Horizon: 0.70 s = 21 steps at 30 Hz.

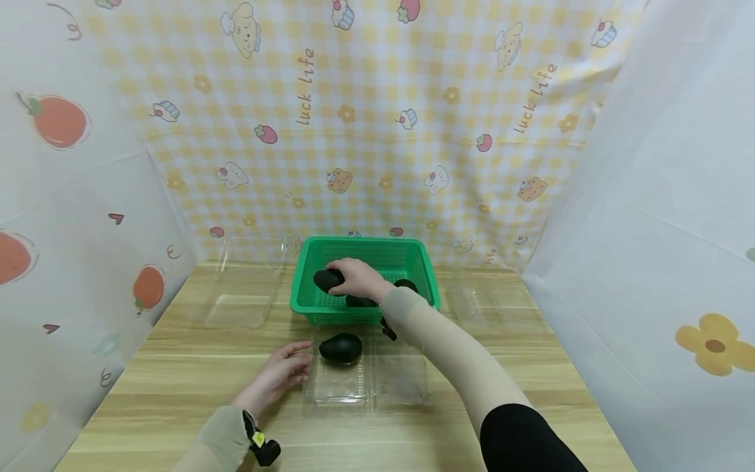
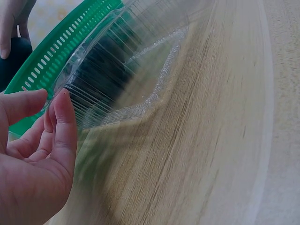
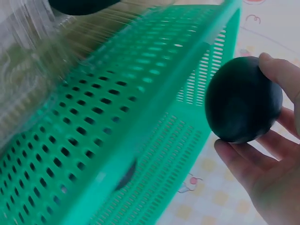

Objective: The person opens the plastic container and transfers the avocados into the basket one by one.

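Note:
In the head view my right hand point(image 1: 356, 278) holds a dark avocado point(image 1: 326, 280) over the left part of a green basket point(image 1: 299, 282). The right wrist view shows thumb and fingers around the avocado point(image 3: 243, 100). More dark avocados point(image 1: 361, 301) lie inside the basket, partly hidden by my arm. In front of it is an opened clear plastic container point(image 1: 339, 397), with one avocado point(image 1: 341, 349) in its left half. My left hand point(image 1: 282, 370) rests at the container's left edge, fingers loosely bent. In the left wrist view, its fingertips are right at the clear rim.
Another clear plastic container point(image 1: 236, 311) stands open at the back left of the wooden table point(image 1: 159, 387). A third clear container point(image 1: 489, 305) lies right of the basket. A patterned cloth point(image 1: 377, 151) hangs behind the table, with white sheets at both sides.

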{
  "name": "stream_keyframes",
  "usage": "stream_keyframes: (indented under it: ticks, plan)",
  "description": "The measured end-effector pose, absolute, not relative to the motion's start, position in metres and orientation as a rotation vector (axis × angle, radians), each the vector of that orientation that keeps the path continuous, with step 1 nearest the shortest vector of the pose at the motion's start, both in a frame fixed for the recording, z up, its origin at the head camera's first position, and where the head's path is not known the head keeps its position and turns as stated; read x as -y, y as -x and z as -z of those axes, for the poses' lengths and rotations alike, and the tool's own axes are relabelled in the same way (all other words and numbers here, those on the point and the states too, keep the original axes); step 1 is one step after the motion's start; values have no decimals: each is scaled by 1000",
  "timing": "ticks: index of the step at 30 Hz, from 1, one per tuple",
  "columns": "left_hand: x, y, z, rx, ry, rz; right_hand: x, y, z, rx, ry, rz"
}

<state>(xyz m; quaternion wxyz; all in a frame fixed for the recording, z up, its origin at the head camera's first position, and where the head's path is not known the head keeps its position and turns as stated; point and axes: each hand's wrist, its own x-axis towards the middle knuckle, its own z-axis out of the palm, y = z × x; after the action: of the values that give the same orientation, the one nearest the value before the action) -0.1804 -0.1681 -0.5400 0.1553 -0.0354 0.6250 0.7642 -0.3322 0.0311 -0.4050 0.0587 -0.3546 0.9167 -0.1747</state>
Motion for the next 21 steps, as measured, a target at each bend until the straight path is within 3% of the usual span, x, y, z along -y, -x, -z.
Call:
stream_keyframes:
  ticks: [21]
  plan:
    - [167,180,541,-1803,121,-2189,-26,345,451,-2888,1171,387]
